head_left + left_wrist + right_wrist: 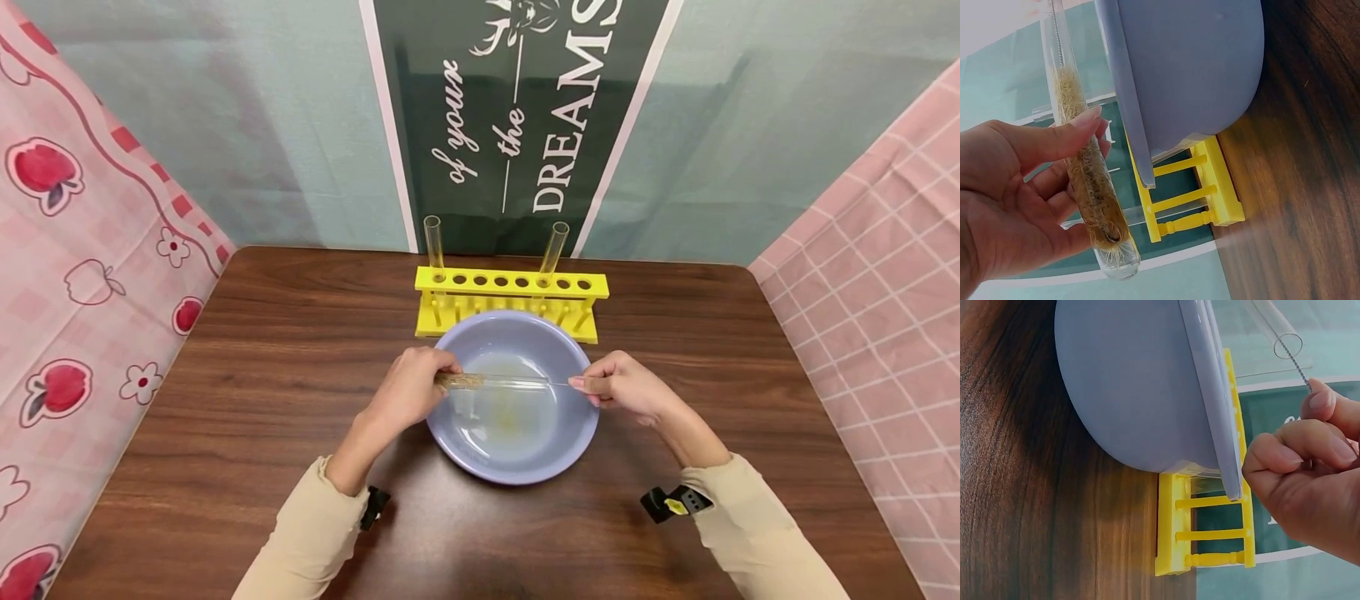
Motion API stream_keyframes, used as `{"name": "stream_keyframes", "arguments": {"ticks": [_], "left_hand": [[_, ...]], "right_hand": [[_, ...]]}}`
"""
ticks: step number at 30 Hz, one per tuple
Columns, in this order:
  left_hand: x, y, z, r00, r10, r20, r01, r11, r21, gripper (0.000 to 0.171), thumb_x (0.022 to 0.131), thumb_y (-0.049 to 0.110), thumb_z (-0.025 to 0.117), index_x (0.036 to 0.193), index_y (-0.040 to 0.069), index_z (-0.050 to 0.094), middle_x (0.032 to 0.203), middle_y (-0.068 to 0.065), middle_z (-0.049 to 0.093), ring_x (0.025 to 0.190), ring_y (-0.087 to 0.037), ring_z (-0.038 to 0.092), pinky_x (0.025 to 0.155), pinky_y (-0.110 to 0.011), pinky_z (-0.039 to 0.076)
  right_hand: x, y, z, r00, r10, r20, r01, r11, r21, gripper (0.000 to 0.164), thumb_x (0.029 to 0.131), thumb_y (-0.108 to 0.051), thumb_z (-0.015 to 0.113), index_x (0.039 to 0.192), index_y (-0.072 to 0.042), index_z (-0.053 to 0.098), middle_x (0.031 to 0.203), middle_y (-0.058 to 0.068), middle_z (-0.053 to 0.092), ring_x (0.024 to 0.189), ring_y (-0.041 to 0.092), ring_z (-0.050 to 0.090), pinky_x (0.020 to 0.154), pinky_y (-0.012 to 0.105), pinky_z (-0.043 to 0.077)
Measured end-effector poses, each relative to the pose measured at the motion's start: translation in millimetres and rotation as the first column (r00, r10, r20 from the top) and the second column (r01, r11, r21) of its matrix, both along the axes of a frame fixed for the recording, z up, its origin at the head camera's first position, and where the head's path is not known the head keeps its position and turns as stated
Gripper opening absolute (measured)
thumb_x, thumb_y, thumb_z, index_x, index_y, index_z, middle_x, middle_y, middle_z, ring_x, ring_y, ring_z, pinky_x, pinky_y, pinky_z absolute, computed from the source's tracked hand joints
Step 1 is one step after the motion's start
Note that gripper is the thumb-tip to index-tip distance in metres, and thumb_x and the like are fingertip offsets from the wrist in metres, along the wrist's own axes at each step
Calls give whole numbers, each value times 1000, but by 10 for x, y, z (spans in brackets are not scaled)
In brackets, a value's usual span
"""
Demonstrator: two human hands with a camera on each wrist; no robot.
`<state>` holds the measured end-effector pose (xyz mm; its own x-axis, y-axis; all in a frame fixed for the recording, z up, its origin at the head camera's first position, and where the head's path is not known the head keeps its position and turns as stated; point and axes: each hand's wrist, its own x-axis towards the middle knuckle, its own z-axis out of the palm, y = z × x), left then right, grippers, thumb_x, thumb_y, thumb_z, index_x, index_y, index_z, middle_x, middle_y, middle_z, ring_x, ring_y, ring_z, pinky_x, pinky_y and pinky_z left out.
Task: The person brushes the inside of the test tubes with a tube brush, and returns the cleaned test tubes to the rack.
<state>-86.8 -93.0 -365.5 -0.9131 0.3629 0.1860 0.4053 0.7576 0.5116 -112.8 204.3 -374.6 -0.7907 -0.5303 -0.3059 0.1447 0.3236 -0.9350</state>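
Observation:
My left hand [411, 385] grips the closed end of a glass test tube [1121, 265], held level over a purple basin [517, 477]. Inside that end sits the tan bristle head [1088, 181] of a test tube brush. From the tube's open mouth at the right comes the brush's twisted wire handle [1297, 367], pinched between thumb and fingers of my right hand [626, 386]. Cloudy, slightly yellowish water [510, 421] lies in the basin beneath the tube.
Behind the basin stands a yellow test tube rack [512, 283], partly hidden by the rim. Two glass tubes stand in it, one upright tube [434, 242] at the left and a leaning tube [554, 248] at the right. All rest on a dark wooden table [300, 333].

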Motion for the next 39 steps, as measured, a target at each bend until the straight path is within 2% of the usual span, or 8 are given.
{"name": "stream_keyframes", "arguments": {"ticks": [10, 14, 21, 25, 29, 32, 34, 39], "left_hand": [[-11, -40, -31, 1000, -14, -19, 14, 1000, 17, 30, 62, -14, 55, 77, 8, 69, 75, -2, 64, 73, -21, 60, 65, -35, 47], [-26, -162, -75, 999, 28, -17, -28, 999, 18, 30, 61, -15, 59, 76, 9, 69, 76, -2, 65, 74, -20, 60, 67, -36, 47], [-38, -289, -94, 997, 31, 64, -34, 998, 48, 28, 61, -13, 67, 79, 8, 69, 78, -1, 66, 71, -17, 59, 67, -36, 48], [-41, -319, -91, 993, -2, 118, -8, 996, 87, 26, 62, -12, 71, 79, 7, 69, 75, 0, 66, 68, -14, 59, 65, -33, 48], [-48, -358, -83, 983, -36, 179, 17, 994, 108, 24, 62, -7, 76, 82, 5, 69, 76, -2, 66, 68, -13, 61, 65, -30, 49], [-60, -388, -75, 974, -53, 219, 31, 994, 105, 24, 63, -5, 77, 84, 4, 69, 76, -2, 66, 69, -13, 60, 66, -28, 49], [-68, -404, -66, 970, -66, 236, 42, 994, 104, 24, 64, -5, 77, 85, 4, 69, 75, -2, 66, 68, -13, 60, 65, -28, 49], [-89, -428, -39, 962, -89, 257, 65, 993, 97, 25, 63, -7, 76, 85, 3, 70, 74, -2, 66, 66, -11, 59, 63, -26, 49]], "right_hand": [[-23, 81, -20, 997, 31, 64, -24, 993, -112, 35, 89, -5, 55, 59, 9, 44, 49, -2, 38, 42, 6, 25, 41, 24, 16], [-20, 210, -13, 998, 8, 56, -2, 993, -115, 35, 89, -3, 52, 56, 4, 44, 48, -1, 38, 41, 8, 24, 40, 29, 13], [-16, 320, -21, 996, -2, -93, 5, 999, 34, 38, 89, -8, 55, 56, 9, 46, 50, -1, 38, 43, 7, 28, 40, 25, 22], [17, 294, -17, 968, 25, -251, 12, 989, 146, 35, 88, -8, 57, 55, 3, 50, 51, -3, 36, 46, 7, 31, 42, 26, 26], [64, 263, -6, 913, 50, -404, 42, 976, 216, 34, 87, -8, 59, 54, -5, 50, 52, -6, 38, 47, 5, 31, 42, 25, 26], [85, 250, -22, 847, 69, -527, 70, 968, 240, 35, 86, -8, 61, 54, -11, 49, 52, -10, 36, 47, 3, 31, 42, 22, 26], [90, 249, -42, 787, 83, -611, 86, 966, 242, 36, 84, -6, 63, 53, -14, 47, 52, -12, 33, 47, 2, 30, 43, 20, 26], [77, 247, -109, 592, 105, -799, 102, 974, 203, 36, 75, 4, 68, 56, -19, 48, 56, -14, 34, 52, 2, 33, 49, 18, 29]]}}
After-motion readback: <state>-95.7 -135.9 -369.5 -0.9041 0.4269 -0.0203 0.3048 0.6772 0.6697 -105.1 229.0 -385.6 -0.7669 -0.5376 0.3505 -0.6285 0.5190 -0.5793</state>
